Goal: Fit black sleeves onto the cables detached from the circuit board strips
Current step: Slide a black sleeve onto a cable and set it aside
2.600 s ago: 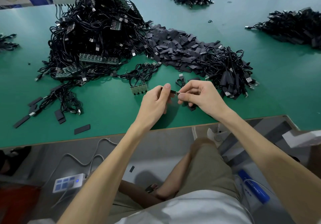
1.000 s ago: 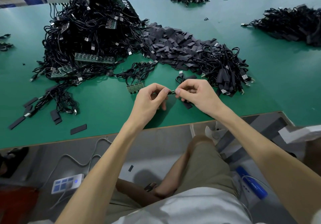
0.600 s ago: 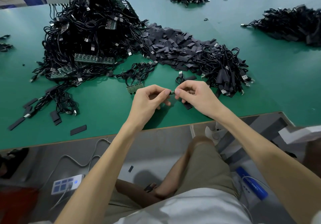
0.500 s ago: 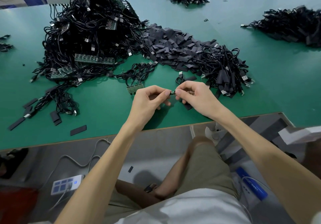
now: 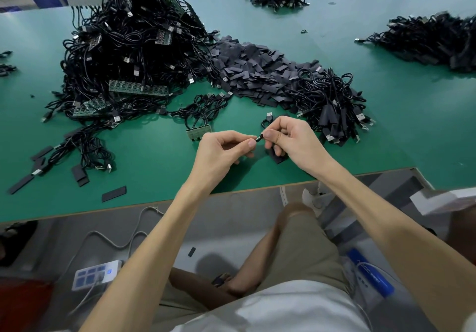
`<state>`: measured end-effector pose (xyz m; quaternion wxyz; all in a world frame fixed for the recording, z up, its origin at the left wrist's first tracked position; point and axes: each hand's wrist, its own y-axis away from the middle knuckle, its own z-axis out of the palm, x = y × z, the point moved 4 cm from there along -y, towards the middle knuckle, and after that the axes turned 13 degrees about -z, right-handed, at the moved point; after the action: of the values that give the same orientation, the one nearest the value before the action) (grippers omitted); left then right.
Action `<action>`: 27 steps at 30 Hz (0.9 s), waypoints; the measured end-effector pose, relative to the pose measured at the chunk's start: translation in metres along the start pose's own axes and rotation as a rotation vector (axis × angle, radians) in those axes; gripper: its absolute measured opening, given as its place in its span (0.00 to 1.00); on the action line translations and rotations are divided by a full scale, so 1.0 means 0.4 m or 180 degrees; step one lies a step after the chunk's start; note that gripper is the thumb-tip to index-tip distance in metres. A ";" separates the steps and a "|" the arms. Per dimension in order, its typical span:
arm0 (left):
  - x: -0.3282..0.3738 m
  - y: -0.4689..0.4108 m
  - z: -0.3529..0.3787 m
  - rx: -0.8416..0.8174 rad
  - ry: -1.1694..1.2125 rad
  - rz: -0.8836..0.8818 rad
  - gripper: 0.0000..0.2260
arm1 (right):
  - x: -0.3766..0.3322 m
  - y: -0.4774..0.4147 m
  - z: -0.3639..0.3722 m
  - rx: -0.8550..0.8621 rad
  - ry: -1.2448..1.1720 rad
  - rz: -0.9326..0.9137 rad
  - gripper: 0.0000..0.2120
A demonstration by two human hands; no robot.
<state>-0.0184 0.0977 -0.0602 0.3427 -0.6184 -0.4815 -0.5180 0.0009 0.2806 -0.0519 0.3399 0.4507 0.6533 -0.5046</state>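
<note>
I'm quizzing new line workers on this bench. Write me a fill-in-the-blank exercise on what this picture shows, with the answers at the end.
1. The table has a ___ top.
2. The left hand and the right hand pinch a black cable end ___ them.
3. The white power strip lies on the ___.
4. The small circuit board strip lies nearest the ___ hand.

Missing words: green; between; floor; left.
</note>
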 end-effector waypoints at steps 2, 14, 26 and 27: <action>0.001 0.002 0.002 -0.0037 0.0007 0.0006 0.05 | 0.000 0.000 -0.001 0.0010 -0.0050 -0.0002 0.07; 0.001 0.002 0.003 -0.0089 0.0107 -0.0050 0.06 | 0.012 -0.002 0.001 -0.0018 -0.0279 0.0051 0.08; 0.003 0.006 0.005 -0.0055 -0.0033 0.0000 0.06 | 0.012 -0.001 -0.004 -0.0134 -0.0434 -0.0020 0.04; 0.003 0.007 0.004 -0.0091 0.0005 -0.0003 0.05 | 0.011 -0.001 -0.003 -0.0163 -0.0427 -0.0024 0.04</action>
<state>-0.0154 0.0987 -0.0592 0.3340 -0.6226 -0.4741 -0.5254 -0.0013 0.2829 -0.0555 0.3923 0.4045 0.6434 -0.5181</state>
